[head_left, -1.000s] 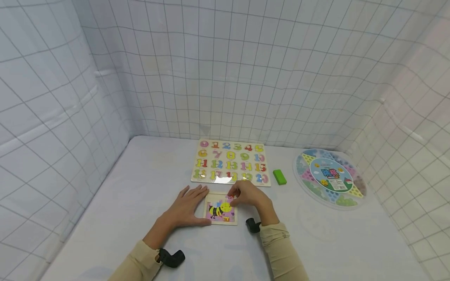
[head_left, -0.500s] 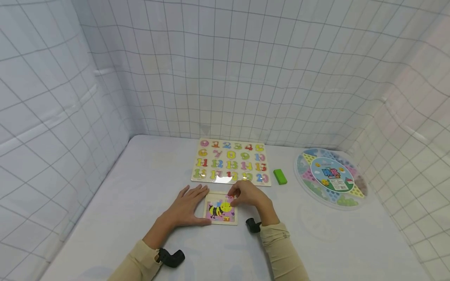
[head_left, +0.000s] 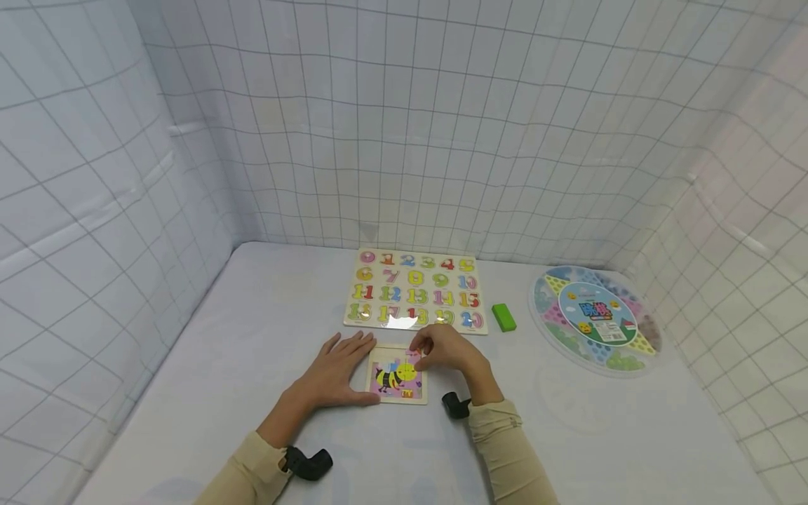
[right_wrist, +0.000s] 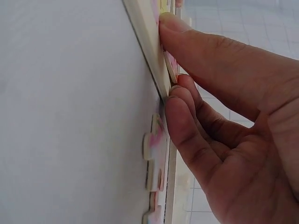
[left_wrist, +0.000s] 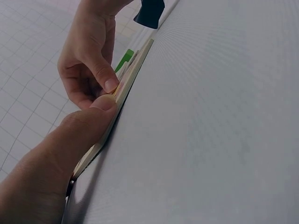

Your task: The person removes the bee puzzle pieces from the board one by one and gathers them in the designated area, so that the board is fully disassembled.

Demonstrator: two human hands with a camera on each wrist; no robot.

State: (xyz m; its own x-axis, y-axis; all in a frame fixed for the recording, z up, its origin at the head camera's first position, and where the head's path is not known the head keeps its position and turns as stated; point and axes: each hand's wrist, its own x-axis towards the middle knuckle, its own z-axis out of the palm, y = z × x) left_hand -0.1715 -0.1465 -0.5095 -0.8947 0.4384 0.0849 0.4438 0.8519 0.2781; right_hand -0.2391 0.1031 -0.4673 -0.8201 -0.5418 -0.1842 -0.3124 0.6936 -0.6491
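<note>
The small bee puzzle point(head_left: 396, 375) lies low in the middle of the head picture, on the white table point(head_left: 252, 337). The left hand point(head_left: 334, 372) lies flat and spread, its fingers straight, and its thumb presses the puzzle's left edge. The right hand point(head_left: 451, 353) curls its fingers and pinches a pink puzzle piece point(right_wrist: 169, 65) at the upper right corner of the puzzle.

The piece could go in crooked and stick up, because it looks tilted at the edge. If the left hand lets go, the little board might slide.

Just above is the number board point(head_left: 416, 291), quite near the right hand's knuckles. A green block point(head_left: 503, 317) sits to its right, and a round game box point(head_left: 596, 319) farther right. Nothing blocks the hands.
</note>
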